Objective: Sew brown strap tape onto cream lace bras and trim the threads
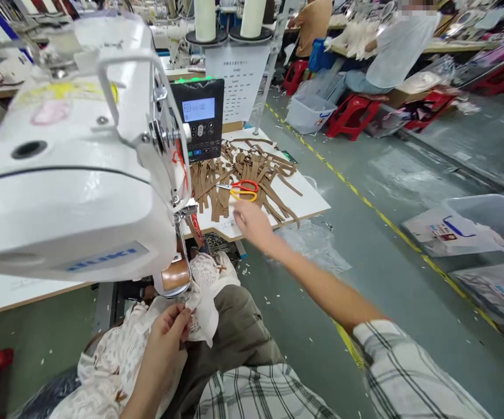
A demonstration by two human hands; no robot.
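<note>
My left hand (169, 323) pinches the edge of a white lace garment (203, 311) just below the sewing machine's arm end. More of this lace fabric spreads over my lap and under my left forearm. Reaching out over the front edge of the white table, my right hand (254, 224) has its fingers curled closed; whatever may be in them is hidden. Just beyond it lie scissors (244, 191) with one red and one yellow handle, and I cannot tell whether the hand touches them. Under the scissors is a loose pile of brown fabric strips (256, 169).
The white sewing machine (68, 215) fills the left side. Behind it stand a control panel (197, 116) and thread cones (205, 20). Clear plastic bins (474, 224) sit on the floor at right. People sit farther back near red stools (350, 116).
</note>
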